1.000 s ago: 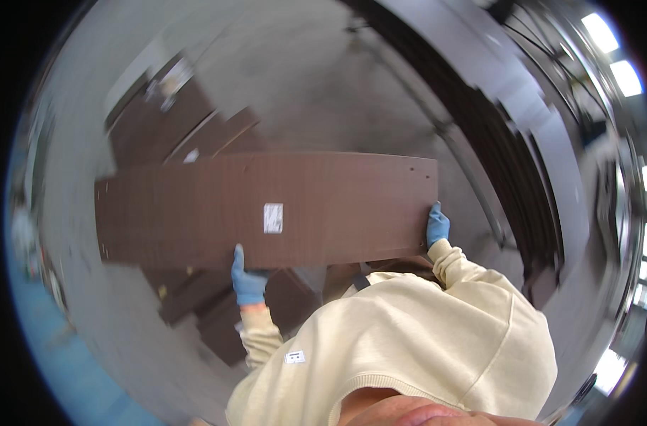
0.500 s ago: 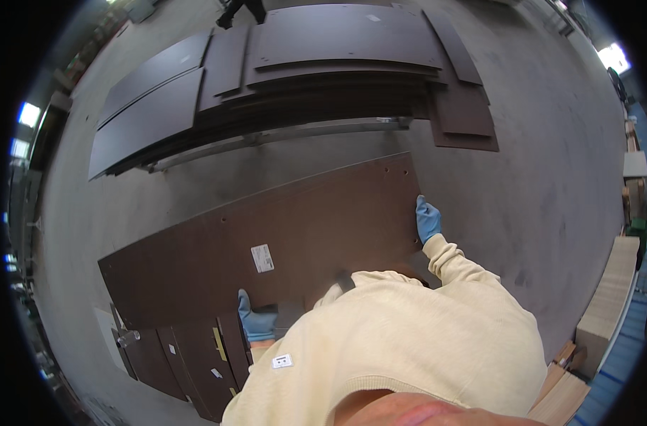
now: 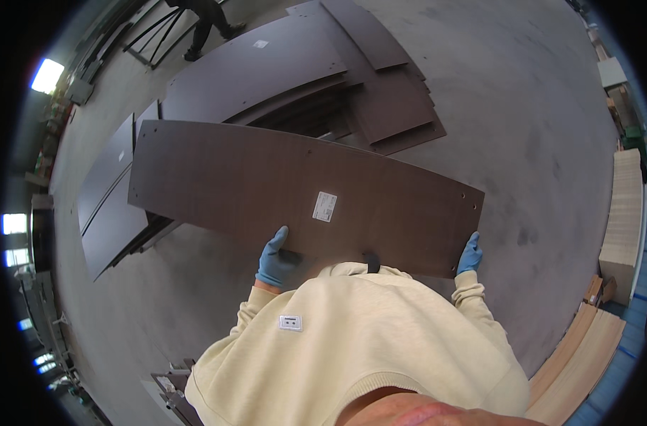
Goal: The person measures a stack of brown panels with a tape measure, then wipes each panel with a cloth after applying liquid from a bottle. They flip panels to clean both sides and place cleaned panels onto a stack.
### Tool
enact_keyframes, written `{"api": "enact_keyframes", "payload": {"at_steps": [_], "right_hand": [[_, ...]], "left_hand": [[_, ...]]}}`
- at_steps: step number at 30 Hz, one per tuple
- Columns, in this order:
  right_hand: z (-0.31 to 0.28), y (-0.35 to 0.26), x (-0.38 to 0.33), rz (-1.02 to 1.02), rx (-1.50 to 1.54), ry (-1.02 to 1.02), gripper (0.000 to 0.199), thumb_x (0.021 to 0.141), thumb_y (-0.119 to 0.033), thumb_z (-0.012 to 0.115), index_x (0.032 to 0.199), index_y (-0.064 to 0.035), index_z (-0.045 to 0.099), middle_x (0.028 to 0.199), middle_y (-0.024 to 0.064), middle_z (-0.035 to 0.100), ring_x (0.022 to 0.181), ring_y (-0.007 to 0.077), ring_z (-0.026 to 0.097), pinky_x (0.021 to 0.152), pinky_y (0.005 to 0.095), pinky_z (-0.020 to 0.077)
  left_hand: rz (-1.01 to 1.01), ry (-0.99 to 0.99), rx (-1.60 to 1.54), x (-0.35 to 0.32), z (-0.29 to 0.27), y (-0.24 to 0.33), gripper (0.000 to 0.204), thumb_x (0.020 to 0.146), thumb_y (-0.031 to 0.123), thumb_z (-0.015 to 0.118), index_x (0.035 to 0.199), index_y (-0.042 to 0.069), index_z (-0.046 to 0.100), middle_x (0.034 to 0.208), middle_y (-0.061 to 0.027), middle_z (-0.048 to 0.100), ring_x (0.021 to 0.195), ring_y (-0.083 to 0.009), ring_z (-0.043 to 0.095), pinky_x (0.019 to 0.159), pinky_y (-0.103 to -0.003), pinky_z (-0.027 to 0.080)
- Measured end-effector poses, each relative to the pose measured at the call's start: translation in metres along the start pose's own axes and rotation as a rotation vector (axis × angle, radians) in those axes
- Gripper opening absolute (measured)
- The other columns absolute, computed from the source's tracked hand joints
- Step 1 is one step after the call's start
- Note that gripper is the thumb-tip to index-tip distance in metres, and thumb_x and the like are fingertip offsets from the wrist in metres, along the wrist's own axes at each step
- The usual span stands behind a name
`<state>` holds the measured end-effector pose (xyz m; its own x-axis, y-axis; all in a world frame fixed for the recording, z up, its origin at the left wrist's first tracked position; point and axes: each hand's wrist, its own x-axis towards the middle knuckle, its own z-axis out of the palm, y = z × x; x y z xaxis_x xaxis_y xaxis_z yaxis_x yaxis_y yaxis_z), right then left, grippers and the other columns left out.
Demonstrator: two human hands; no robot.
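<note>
A long dark-brown panel (image 3: 252,170) with a white label (image 3: 324,206) and small holes near its ends is carried in front of my body. My left hand (image 3: 275,261), in a blue glove, grips its near edge with the thumb up over the face; the other fingers are hidden beneath. On the right end, near the corner, my right hand (image 3: 470,253), also gloved in blue, is closed round the edge. The panel's far left part overlaps the view of the stacked brown panels (image 3: 281,60) beyond; whether it touches them I cannot tell.
Beyond the stack a person's legs (image 3: 208,25) stand beside a black metal frame (image 3: 153,42). Wood-coloured boards (image 3: 579,362) and a pale stack (image 3: 622,213) line the right side. Behind me at lower left is part of a rack (image 3: 173,390). Grey concrete floor (image 3: 522,142) surrounds these.
My body has turned, and the view with it. The held panel's left end has swung away from me to over the stack's near side in view. Both hands keep their grip.
</note>
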<state>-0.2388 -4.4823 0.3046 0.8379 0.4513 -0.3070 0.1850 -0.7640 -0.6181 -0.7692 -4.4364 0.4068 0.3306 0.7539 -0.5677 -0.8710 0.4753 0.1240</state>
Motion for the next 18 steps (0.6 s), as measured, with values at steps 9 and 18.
{"api": "enact_keyframes", "payload": {"at_steps": [9, 18], "right_hand": [[-0.031, 0.034, 0.061, 0.149, 0.415, 0.349, 0.080, 0.099, -0.066, 0.057, 0.111, 0.0113, 0.073, 0.104, 0.0223, 0.076, 0.091, 0.0309, 0.072, 0.083, 0.0393, 0.0565], [-0.151, 0.036, 0.302, 0.411, 0.307, 0.369, 0.078, 0.100, -0.064, 0.058, 0.113, 0.0119, 0.072, 0.110, 0.0223, 0.075, 0.093, 0.0308, 0.071, 0.085, 0.0389, 0.0566]], "left_hand": [[-0.193, -0.059, 0.391, 0.219, 0.156, -0.054, 0.045, 0.099, 0.022, 0.068, 0.141, 0.006, 0.059, 0.139, -0.0098, 0.065, 0.129, -0.0293, 0.058, 0.116, -0.045, 0.042], [-0.258, -0.188, 0.566, 0.406, 0.322, -0.258, 0.041, 0.100, 0.016, 0.065, 0.138, 0.003, 0.060, 0.135, -0.0107, 0.067, 0.122, -0.0264, 0.063, 0.110, -0.041, 0.048]]}}
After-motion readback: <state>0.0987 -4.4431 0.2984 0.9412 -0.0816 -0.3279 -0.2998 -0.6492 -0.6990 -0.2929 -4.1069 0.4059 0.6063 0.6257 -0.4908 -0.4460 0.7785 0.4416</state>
